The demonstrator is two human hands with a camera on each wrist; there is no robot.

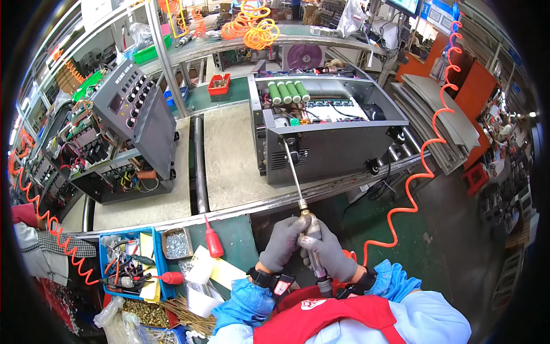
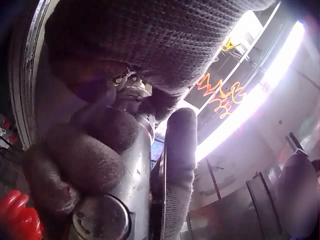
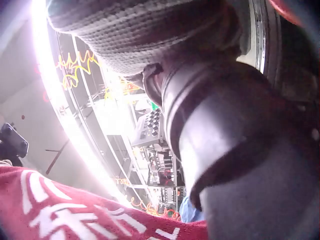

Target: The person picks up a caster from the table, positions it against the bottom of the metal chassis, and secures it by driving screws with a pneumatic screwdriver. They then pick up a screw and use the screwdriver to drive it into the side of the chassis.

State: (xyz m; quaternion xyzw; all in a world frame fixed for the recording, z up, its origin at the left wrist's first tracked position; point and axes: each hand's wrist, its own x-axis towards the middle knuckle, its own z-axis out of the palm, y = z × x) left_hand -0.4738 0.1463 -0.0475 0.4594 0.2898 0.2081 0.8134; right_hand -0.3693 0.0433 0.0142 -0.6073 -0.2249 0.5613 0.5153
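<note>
Both hands wear grey knit gloves and hold one air screwdriver [image 1: 313, 230] in front of the chest. The left hand [image 1: 282, 245] pinches it near the brass-coloured nose, while the right hand [image 1: 330, 252] grips its body lower down. In the left wrist view, gloved fingers [image 2: 82, 157] curl beside the shiny metal barrel [image 2: 137, 192]. From the nose a long thin bit [image 1: 294, 172] points up and away. Its tip overlaps the near panel of a grey metal machine case [image 1: 338, 150], by a black fitting. The case is open-topped, with green cylinders [image 1: 288, 92] inside.
Another open machine [image 1: 134, 112] with a knobbed panel stands left on the roller line. A blue bin [image 1: 164, 269] of tools, a box of screws [image 1: 177, 243] and a red squeeze bottle [image 1: 213, 241] lie at front left. An orange coiled hose [image 1: 409, 192] hangs at right.
</note>
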